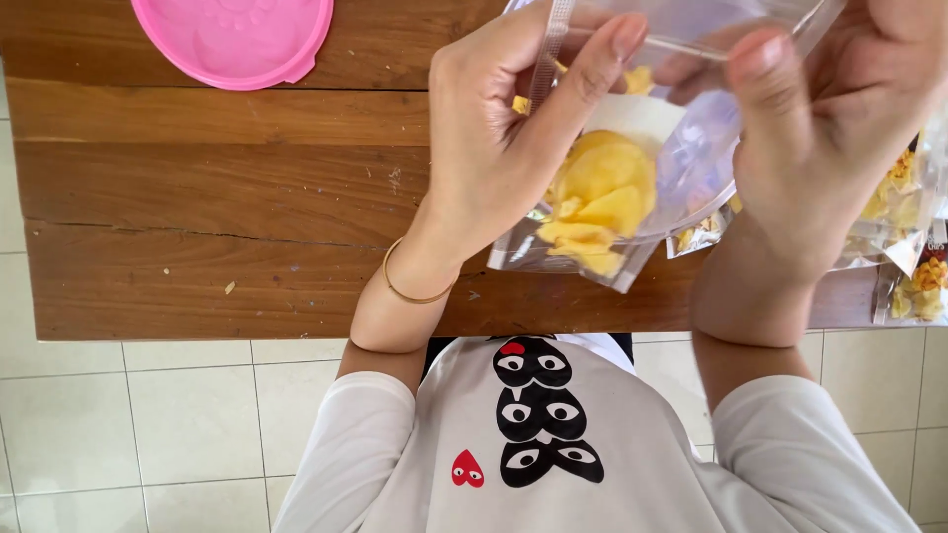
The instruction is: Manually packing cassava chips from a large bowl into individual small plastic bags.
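I hold a clear zip bag of yellow chips (602, 197) above the near edge of the wooden counter (217, 197). My left hand (513, 128) pinches its zip strip between thumb and forefinger; my right hand (820, 128) grips the mouth on the other side. The bag's long axis runs away from me, its open mouth pointing to the far side and its sealed bottom toward my chest. More filled bags (913, 247) lie at the right, and a pink lid (237, 39) rests far left.
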